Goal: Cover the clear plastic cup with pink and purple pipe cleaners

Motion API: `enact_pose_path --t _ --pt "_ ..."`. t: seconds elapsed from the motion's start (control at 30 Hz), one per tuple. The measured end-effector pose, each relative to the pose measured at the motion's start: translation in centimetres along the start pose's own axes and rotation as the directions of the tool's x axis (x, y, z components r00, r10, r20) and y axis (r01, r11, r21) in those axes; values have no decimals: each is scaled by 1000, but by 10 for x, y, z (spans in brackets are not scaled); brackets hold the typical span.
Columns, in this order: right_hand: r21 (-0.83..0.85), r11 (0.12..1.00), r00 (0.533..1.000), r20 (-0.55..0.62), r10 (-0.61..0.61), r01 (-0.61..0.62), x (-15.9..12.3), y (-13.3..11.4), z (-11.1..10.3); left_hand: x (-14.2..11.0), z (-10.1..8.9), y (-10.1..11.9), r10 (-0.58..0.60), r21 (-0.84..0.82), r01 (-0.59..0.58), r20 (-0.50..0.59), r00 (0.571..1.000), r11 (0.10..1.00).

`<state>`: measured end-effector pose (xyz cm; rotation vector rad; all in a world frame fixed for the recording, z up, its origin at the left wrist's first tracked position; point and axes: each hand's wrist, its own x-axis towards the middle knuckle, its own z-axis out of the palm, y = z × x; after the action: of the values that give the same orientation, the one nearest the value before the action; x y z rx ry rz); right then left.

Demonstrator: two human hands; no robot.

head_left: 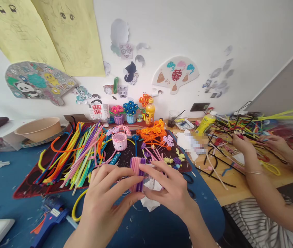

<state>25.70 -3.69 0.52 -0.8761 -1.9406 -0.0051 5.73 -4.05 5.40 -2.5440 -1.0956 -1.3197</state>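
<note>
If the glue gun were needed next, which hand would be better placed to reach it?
Probably the left hand: the glue gun lies on its side, while the right hand is farther across. Both hold the pink and purple bundle, so the left would have to let go first.

Red 囍 (176,75) on white fan (167,73)

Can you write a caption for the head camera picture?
Two hands hold pink and purple stems above a blue table.
</note>
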Motion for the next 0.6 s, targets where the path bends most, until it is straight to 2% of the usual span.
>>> enact_pose_path --t 0.17,0.37,0.6 --pt "58 997 998 35 42 -44 -1 0 -1 -2 -4 1 67 99 -68 18 998 993" --pt "8 1000 1000 25 -3 3 2 -2 -3 -3 -12 -1 107 166 -119 78 991 979" --pt "-114 993 995 -90 -46 35 4 -4 0 -21 -5 13 152 351 -131 -33 988 927"
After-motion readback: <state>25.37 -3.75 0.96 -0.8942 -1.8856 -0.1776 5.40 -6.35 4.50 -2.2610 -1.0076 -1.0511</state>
